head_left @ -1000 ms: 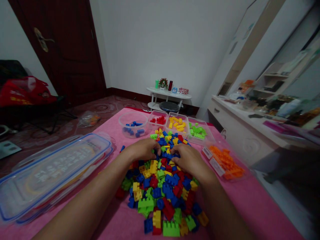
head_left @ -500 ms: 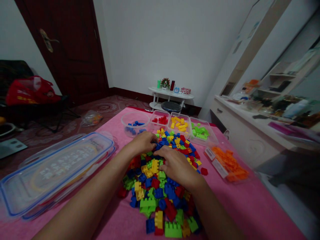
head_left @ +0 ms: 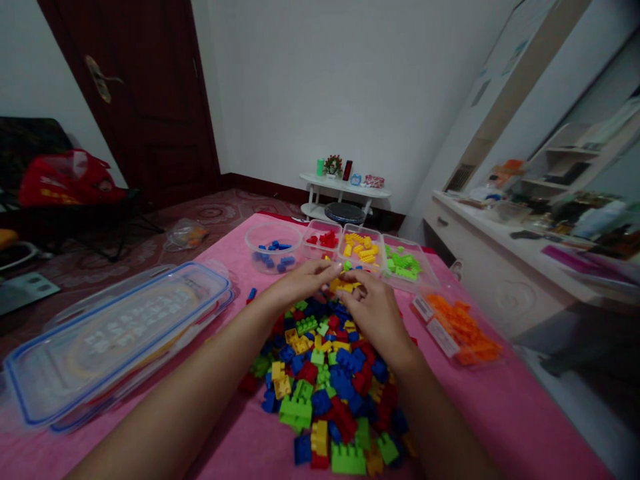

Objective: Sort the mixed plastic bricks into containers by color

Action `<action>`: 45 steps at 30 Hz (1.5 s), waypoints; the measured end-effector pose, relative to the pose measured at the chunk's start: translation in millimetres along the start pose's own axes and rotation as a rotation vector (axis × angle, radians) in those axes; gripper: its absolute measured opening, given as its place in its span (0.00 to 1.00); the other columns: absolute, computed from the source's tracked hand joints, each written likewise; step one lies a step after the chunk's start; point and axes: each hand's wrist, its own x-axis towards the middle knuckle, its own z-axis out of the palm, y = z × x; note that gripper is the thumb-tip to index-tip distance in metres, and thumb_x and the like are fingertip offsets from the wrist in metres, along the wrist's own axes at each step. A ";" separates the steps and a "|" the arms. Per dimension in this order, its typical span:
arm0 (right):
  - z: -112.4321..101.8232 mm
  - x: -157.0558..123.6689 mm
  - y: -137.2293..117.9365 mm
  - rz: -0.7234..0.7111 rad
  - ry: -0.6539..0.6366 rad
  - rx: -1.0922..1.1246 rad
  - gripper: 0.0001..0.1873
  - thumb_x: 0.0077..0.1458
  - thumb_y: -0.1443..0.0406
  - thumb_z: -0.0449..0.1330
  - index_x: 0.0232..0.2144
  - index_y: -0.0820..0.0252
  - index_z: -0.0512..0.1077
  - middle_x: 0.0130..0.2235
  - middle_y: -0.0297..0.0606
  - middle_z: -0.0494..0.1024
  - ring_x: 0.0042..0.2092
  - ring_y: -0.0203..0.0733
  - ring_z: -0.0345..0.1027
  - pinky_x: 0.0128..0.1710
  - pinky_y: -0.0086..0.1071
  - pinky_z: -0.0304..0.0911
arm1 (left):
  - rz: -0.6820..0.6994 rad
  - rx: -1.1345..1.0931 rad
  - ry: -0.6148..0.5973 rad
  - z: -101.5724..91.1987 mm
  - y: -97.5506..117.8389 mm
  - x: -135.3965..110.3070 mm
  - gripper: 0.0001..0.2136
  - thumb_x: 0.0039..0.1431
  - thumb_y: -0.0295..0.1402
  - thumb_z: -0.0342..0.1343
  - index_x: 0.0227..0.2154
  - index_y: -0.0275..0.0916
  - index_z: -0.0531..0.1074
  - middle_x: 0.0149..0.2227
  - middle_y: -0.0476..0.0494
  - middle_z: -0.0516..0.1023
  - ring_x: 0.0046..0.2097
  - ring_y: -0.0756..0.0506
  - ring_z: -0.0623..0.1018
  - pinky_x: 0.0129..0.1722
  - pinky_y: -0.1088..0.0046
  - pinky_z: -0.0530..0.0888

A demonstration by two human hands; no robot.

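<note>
My left hand (head_left: 311, 279) reaches over the far part of a heap of toy building bricks (head_left: 325, 373), its fingers stretched toward my right hand. Yellow bricks (head_left: 342, 285) show between the two hands. My right hand (head_left: 373, 303) curls its thumb and fingers around them; how many it grips is partly hidden. Beyond the hands stand clear tubs: a round one (head_left: 249, 248) with blue bricks (head_left: 275, 252), one with red bricks (head_left: 327, 239), one with yellow pieces (head_left: 367, 252) and one with green bricks (head_left: 404, 265).
Stacked clear lids with blue seals (head_left: 125, 327) lie on the pink cloth (head_left: 505, 407) at left. A clear pack of orange pieces (head_left: 463, 330) lies at right. A white dresser (head_left: 490, 260) stands beyond the right edge, and a small white table (head_left: 345, 185) by the wall.
Both hands have moved forward and slightly right, from the middle of the heap toward its far edge. Yellow bricks now show between them. A blue brick now shows left of my left forearm.
</note>
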 end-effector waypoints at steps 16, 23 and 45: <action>53.8 -38.2 -41.2 -0.459 -0.502 -0.189 0.27 0.51 0.50 0.59 0.51 0.52 0.67 0.56 0.39 0.65 0.59 0.49 0.50 0.58 0.45 0.46 | -0.016 -0.302 0.453 -29.3 4.3 0.1 0.16 0.43 0.39 0.62 0.31 0.32 0.73 0.28 0.46 0.73 0.23 0.56 0.67 0.22 0.81 0.63; 27.5 -18.7 -8.8 -0.251 -0.524 -0.352 0.25 0.56 0.53 0.54 0.54 0.54 0.65 0.56 0.43 0.66 0.58 0.49 0.55 0.57 0.43 0.47 | -0.002 -0.171 0.457 -32.4 3.6 -0.3 0.14 0.45 0.41 0.59 0.30 0.33 0.73 0.25 0.48 0.71 0.23 0.55 0.67 0.21 0.82 0.62; -17.1 -8.1 4.9 -0.017 -0.469 -0.473 0.20 0.51 0.61 0.56 0.48 0.58 0.70 0.48 0.43 0.74 0.51 0.48 0.66 0.49 0.37 0.58 | -0.418 1.240 0.137 -46.6 -15.9 -11.1 0.13 0.42 0.36 0.59 0.33 0.40 0.78 0.37 0.34 0.78 0.40 0.35 0.77 0.34 0.66 0.70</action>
